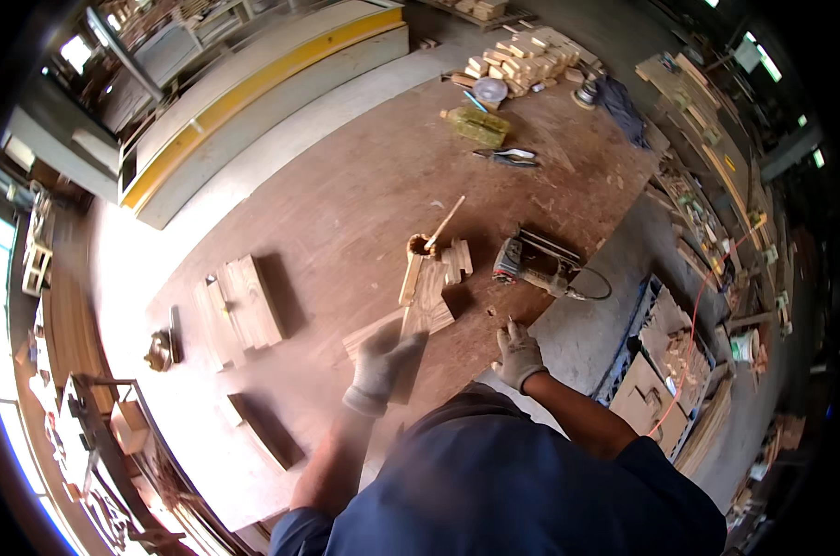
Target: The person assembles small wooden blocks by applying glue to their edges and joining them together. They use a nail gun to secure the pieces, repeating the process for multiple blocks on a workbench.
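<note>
My left hand [374, 371], in a pale work glove, is at the near edge of the brown table [355, 213]. Its fingers are round a wooden board [408, 371], partly hidden by the glove. Just beyond lie joined wood pieces [429, 301] beside a small round pot [420, 246] with a thin stick [448, 221] leaning out. Gloved as well, my right hand [518, 357] is by the table's right edge, fingers drawn together. A tiny pale tip shows at them, too small to name. Beyond this hand lies a nail gun [536, 264] with a hose.
Wood boards [239, 310] and a metal tool [163, 345] lie on the left. Farther off are pliers [508, 157], a yellowish plastic bottle [478, 125] and a heap of wood blocks [531, 57]. A crate of cardboard and offcuts [656, 371] stands right of the table.
</note>
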A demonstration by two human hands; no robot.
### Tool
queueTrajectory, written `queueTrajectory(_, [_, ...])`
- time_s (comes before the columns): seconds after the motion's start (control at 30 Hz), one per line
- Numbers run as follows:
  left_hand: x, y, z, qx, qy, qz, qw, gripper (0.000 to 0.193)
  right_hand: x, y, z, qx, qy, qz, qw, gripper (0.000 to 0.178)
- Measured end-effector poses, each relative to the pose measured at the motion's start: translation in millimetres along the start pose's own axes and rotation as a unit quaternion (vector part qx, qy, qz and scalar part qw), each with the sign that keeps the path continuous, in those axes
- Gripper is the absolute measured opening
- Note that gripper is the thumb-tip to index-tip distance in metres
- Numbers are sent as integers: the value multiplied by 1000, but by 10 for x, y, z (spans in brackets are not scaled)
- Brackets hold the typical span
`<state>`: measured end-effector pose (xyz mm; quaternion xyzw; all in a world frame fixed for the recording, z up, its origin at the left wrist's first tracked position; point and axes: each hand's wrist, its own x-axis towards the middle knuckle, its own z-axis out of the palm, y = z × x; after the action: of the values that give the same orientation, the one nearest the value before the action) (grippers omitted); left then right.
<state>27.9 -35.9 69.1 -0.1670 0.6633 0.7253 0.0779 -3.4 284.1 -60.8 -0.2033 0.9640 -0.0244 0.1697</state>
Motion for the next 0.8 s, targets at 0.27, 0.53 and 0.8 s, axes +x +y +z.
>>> queueTrajectory(0.27, [-150, -94, -151, -128, -26, -51, 990, 30, 69, -47, -185, -4, -52, 22, 998, 75])
queueTrajectory(0.53, [-196, -236, -342, -195, -31, -84, 977, 33, 126, -30, -168, -29, -79, 24, 996, 84])
queueTrajectory(0.8, [-673, -967, -896, -118, 280, -94, 948, 26, 65, 13, -99, -32, -100, 40, 994, 91])
